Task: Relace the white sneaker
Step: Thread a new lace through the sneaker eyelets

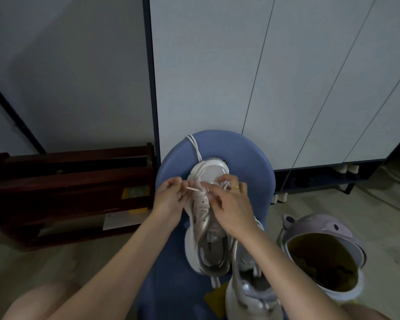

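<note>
**Operator:** Confirming position: where does the white sneaker (pixel 206 215) sit?

**Inspector:** It lies on the blue stool (pixel 247 158), toe pointing away from the person, heel toward the body. That orientation puts the lowest eyelets at the far end, within reach of both hands. A second sneaker (pixel 249 294) lies just beside it at the near right, partly off the stool edge.

**Operator:** State of the left hand (pixel 169 197)?

**Inspector:** Its fingers (pixel 171 182) are curled and pinch the lace tip (pixel 192 188), which points toward the eyelets near the toe. Holding the stiff tip close to its end probably gives control for threading.

**Operator:** And the right hand (pixel 231 204)?

**Inspector:** It rests over the forefoot, with fingers curled at the lace (pixel 194 146) by the eyelets. It appears to pinch the lace or the eyelet edge; which of the two cannot be told. Judged function: steadying the upper so the shoe does not slide on the stool.

**Operator:** Where does the remaining lace run?

**Inspector:** A doubled length runs from the toe out across the far part of the stool, clear of the working area.

**Operator:** Progress?

**Inspector:** Early stage by appearance: work is at the toe eyelets, and the upper eyelets show no lace. A lilac bin (pixel 321 255) stands on the floor at the right.
</note>
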